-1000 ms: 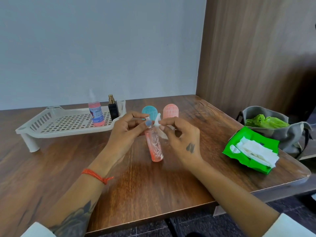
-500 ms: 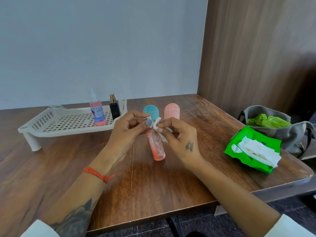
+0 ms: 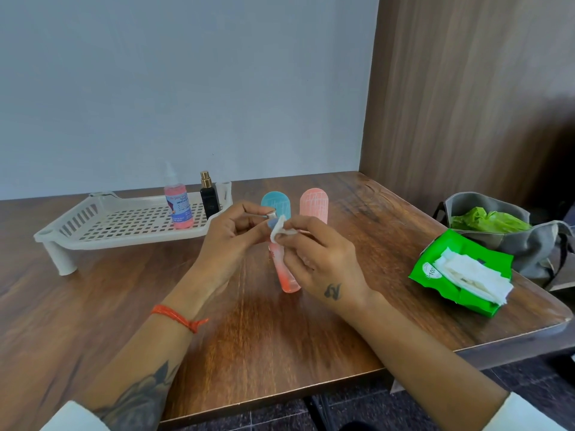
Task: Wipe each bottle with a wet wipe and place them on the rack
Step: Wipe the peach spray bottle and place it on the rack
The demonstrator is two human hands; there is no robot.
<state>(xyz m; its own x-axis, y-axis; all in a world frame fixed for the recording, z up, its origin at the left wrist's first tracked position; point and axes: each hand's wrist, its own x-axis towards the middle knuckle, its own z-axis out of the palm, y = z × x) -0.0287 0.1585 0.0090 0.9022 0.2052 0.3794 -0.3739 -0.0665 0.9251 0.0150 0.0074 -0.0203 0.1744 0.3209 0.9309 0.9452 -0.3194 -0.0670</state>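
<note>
Head view: left hand (image 3: 230, 241) pinches the top of the orange bottle (image 3: 287, 275), which is held tilted over the counter (image 3: 280, 343); its cap is hidden by fingers. Right hand (image 3: 323, 262) presses a folded wet wipe (image 3: 280, 230) against the neck (label unreadable). Behind them, a blue bottle (image 3: 277, 203) and a peach bottle (image 3: 315, 205) are partly covered. Rack (image 3: 93, 225) at far left holds two bottles, with free slots. Wipe pack (image 3: 460, 272) lies near the right edge.
</note>
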